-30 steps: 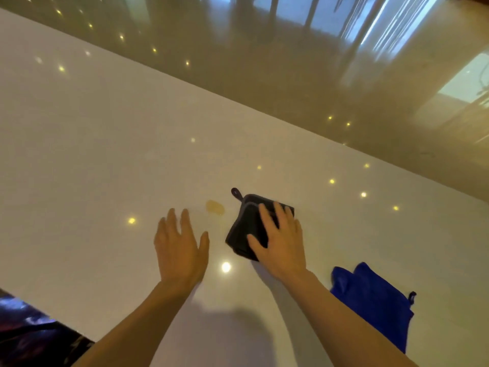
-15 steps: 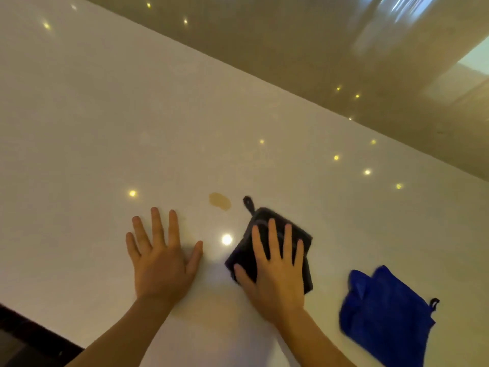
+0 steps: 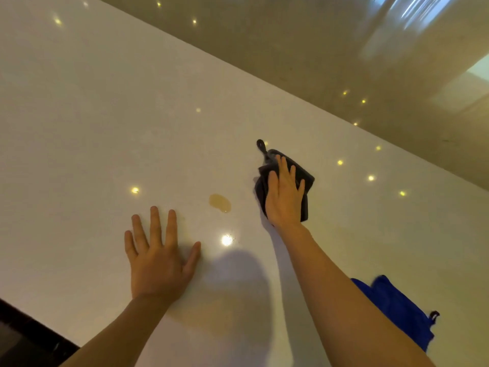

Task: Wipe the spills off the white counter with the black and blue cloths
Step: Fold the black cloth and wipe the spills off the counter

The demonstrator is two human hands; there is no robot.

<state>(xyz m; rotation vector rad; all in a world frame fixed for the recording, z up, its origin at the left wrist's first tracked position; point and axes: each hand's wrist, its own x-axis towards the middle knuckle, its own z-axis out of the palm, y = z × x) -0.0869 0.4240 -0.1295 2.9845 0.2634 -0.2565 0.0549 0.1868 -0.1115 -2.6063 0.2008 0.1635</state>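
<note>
Your left hand (image 3: 158, 263) lay flat on the glossy white counter (image 3: 92, 133), fingers spread, holding nothing. Just right of it sat a small amber puddle of spilled liquid (image 3: 220, 202), untouched. Further right, your right hand (image 3: 284, 196) pressed palm-down on the crumpled black cloth (image 3: 304, 178), fingers together. The bright blue cloth (image 3: 399, 311) lay near your right forearm, at the counter's near right.

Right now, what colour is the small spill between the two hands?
The spill is pale amber, yellowish-brown, on the white counter; the head view shows it best.
</note>
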